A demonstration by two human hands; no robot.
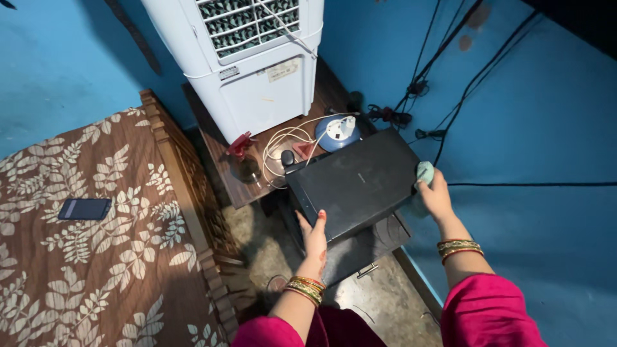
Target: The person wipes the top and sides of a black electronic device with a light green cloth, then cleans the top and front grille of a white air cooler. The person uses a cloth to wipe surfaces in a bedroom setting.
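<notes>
**Steadying and wiping the black speaker box**

Your left hand (315, 234) lies flat and open on the black speaker box (353, 183), just before the white air cooler (247, 64); your right hand (436, 196) grips a pale green cloth (425, 171) at the box's right edge; keep the left pressing down; wipe gently, away from the wall cables (443, 122).

- Left hand (315, 234) reaches forward, fingers flat and together, palm down, thumb tucked under.
- Right hand (436, 196) extends further out, fingers curled closed.
- Both wrists wear bangles; pink sleeves cover the upper arms.
</notes>
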